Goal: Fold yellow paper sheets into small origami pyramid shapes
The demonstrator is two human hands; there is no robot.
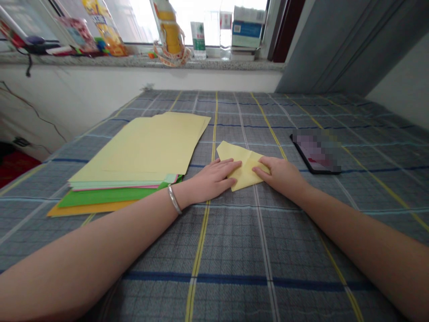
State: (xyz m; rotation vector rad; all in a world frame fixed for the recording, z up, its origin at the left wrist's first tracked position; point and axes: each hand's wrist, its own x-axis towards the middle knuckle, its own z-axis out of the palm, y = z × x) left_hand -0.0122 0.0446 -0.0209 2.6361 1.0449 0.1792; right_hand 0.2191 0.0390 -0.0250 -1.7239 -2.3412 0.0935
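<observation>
A folded piece of pale yellow paper point(246, 166) lies on the checked grey cloth, with creases running across it and several angled edges. Flat on its left part rests my left hand point(216, 179), fingers stretched out and pressing lightly on the paper; a silver bangle circles that wrist. At the paper's right edge my right hand point(283, 172) is closed, its thumb and forefinger on the sheet and the other fingers curled out of sight. Left of the hands sits a stack of coloured paper point(157, 138), pale yellow on top, with green and orange sheets sticking out below.
A phone point(317, 154) with a blurred screen lies right of my hands. Along the windowsill point(134, 60) stand snack bags, a yellow bottle point(169, 31), a green-and-white tube point(198, 40), a clear bottle and boxes point(248, 29). A grey curtain point(335, 44) hangs at the right.
</observation>
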